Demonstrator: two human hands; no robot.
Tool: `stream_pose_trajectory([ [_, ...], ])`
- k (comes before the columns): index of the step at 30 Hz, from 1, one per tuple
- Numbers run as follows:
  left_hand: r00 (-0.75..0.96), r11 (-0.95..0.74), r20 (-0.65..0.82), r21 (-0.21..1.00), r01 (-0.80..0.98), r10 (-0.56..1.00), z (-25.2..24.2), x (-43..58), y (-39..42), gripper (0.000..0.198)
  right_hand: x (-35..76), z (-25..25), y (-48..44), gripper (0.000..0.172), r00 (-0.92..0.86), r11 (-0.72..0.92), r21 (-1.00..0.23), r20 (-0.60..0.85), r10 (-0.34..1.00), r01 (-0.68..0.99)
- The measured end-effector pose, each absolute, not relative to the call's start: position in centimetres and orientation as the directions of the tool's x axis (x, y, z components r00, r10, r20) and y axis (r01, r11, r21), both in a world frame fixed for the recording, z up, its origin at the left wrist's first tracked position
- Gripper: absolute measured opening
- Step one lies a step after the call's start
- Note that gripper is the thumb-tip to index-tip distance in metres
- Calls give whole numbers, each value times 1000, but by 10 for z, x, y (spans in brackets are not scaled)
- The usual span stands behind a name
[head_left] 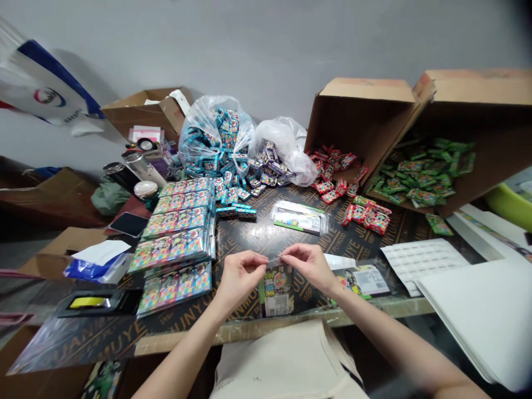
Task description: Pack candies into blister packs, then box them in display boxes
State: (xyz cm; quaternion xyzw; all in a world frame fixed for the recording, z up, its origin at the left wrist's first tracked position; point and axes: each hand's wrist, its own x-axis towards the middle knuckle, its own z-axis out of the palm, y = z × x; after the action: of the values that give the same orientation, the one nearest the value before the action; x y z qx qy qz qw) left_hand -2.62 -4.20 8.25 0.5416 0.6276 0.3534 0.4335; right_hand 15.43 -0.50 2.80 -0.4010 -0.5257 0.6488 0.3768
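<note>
- A pale apron [286, 360] is covering the person's lap nearest the camera, with two bare forearms reaching over it.
- The left hand [241, 277] and right hand [310, 267] are meeting at lower centre, both nearly closed. Their thumbs and forefingers appear to be pinching a clear plastic sleeve [274, 260] by its top edge, though the thin film makes the exact grip hard to tell.
- One printed card packet [276, 291] is lying directly beneath the hands on a dark printed tabletop [249, 238], seemingly positioned to meet the sleeve.
- One sealed packet [298, 217] is lying above the hands, and another printed packet [361, 280] is resting to their right.
- Roughly six rows of stacked packets [174, 249] are lining up at the hands' left, apparently kept within reach; exact numbers cannot be told.
- Two tipped cardboard boxes [361, 111] [477, 94] are opening toward the person at upper right, seemingly for easy reach, beside loose red candy packs [332, 172] and green candy packs [419, 177].
- One clear bag of blue packs [216, 138] is slumping at top centre.
</note>
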Motion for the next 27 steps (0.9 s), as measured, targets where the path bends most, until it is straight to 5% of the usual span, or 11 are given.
stream_pose_trajectory([
  [6,44,-31,11,872,488,999,77,-29,-50,7,168,23,-16,17,-449,112,-994,105,887,-11],
  [11,-141,120,-73,926,358,987,74,-48,-48,8,165,-5,-34,76,-558,-162,-986,-111,823,-44],
  [14,-325,168,-63,937,305,943,74,-67,-53,9,156,-21,-34,45,-680,-309,-951,-216,701,-16],
  [16,-492,171,-7,942,289,871,69,-79,-60,13,146,-26,-18,29,-637,-273,-962,-196,745,-24],
  [21,-607,413,-95,814,409,789,40,-100,-95,27,98,-38,70,35,-524,175,-965,47,850,197],
  [24,-614,502,-72,654,566,786,30,-106,-107,28,64,-54,114,56,-420,295,-871,115,900,393],
  [27,-552,476,-209,783,400,807,35,-106,-99,29,38,-65,132,53,-407,289,-861,107,907,418],
])
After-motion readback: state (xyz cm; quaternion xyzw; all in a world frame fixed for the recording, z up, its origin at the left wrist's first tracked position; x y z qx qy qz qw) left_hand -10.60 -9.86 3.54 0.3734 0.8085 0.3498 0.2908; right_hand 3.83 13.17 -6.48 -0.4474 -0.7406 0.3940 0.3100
